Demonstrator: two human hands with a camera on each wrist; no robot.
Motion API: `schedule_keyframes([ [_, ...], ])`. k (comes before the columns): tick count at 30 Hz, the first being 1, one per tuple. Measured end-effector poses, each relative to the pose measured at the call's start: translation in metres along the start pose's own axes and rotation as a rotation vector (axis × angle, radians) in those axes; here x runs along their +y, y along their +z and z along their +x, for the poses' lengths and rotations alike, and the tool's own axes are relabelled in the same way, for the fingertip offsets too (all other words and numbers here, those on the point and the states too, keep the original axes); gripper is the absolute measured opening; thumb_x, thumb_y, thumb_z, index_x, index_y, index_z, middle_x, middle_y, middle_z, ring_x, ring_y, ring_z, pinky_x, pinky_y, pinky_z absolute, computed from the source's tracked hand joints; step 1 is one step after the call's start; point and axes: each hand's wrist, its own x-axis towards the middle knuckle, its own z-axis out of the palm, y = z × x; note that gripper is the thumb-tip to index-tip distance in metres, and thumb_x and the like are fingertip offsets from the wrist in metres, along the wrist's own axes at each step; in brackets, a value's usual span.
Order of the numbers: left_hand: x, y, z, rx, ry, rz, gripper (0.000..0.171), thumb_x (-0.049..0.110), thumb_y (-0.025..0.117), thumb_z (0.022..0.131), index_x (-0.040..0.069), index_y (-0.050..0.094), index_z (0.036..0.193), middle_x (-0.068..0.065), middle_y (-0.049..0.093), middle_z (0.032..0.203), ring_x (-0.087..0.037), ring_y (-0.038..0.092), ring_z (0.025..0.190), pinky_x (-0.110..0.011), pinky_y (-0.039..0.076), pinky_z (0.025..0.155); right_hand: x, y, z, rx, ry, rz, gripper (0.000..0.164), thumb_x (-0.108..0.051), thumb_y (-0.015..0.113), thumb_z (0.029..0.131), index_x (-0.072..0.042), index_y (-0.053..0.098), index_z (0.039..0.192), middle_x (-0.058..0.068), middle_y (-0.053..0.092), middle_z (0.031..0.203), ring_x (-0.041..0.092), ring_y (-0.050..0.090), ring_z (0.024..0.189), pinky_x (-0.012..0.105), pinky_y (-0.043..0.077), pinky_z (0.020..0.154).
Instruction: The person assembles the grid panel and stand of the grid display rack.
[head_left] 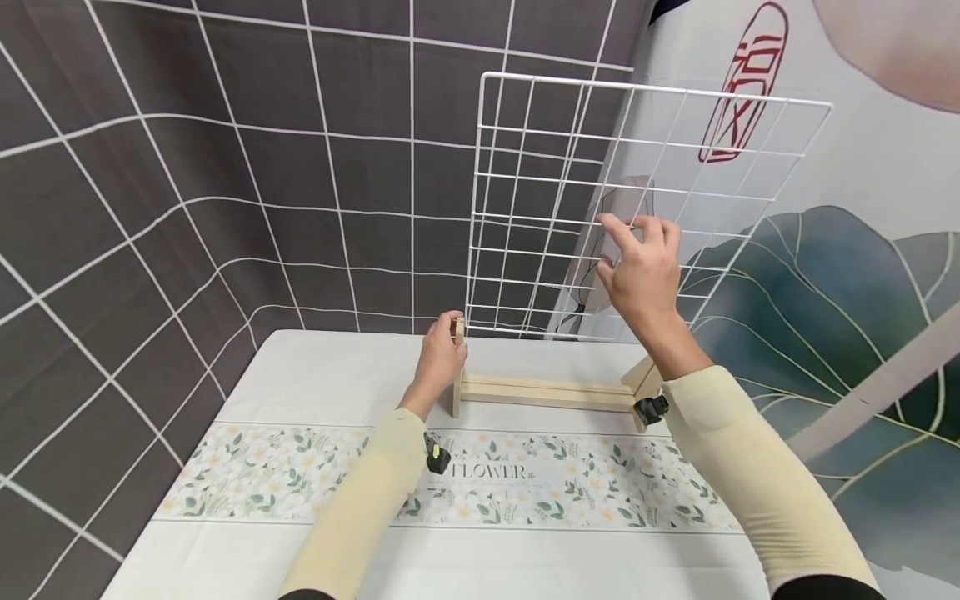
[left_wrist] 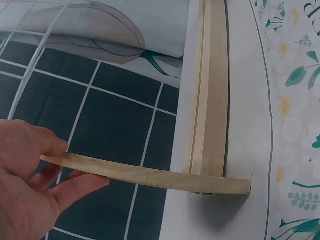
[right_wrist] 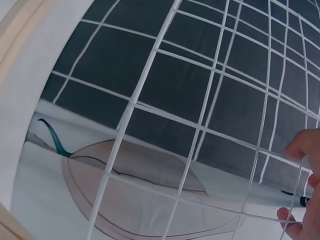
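A white wire grid panel [head_left: 474, 200] stands upright at the back of the table, its lower edge by a pale wooden stand [head_left: 547, 393]. My right hand [head_left: 645, 267] grips the panel's wires near its middle; in the right wrist view, fingertips and thumb [right_wrist: 295, 230] hook about the wires [right_wrist: 132, 104]. At the stand's left end, my left hand [head_left: 442, 354] pinches the upper part of a wooden side piece [left_wrist: 145, 174] between thumb and fingers. A wooden crossbar [left_wrist: 215, 90] runs from it to the right side piece [head_left: 641, 379], partly hidden by my right wrist.
A white table [head_left: 315, 367] carries a printed floral band [head_left: 300, 471] across its middle. Behind it hangs a dark cloth [head_left: 360, 167] with white grid lines. To the right is a pale cloth [head_left: 862, 183] printed with large leaves and a red mark.
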Motion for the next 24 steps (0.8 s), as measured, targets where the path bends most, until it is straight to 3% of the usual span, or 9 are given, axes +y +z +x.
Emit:
schedule_keyframes([
  [9, 0.0, -0.003, -0.001, -0.02, -0.004, -0.025, 0.057, 0.002, 0.06, 0.085, 0.013, 0.042, 0.138, -0.015, 0.059, 0.122, -0.031, 0.06, 0.113, -0.041, 0.051, 0.097, -0.007, 0.004, 0.008, -0.007, 0.001, 0.003, 0.053, -0.002, 0.068, 0.072, -0.024, 0.064, 0.121, 0.021, 0.057, 0.112, 0.04, 0.045, 0.113, 0.053, 0.046, 0.085],
  [24, -0.002, -0.001, 0.0, -0.02, -0.003, -0.013, 0.057, 0.004, 0.06, 0.086, 0.015, 0.041, 0.138, -0.015, 0.058, 0.122, -0.031, 0.059, 0.114, -0.042, 0.05, 0.098, -0.004, 0.013, 0.0, -0.013, -0.007, -0.001, 0.052, -0.002, 0.071, 0.073, -0.022, 0.064, 0.12, 0.02, 0.057, 0.112, 0.039, 0.045, 0.113, 0.052, 0.046, 0.086],
])
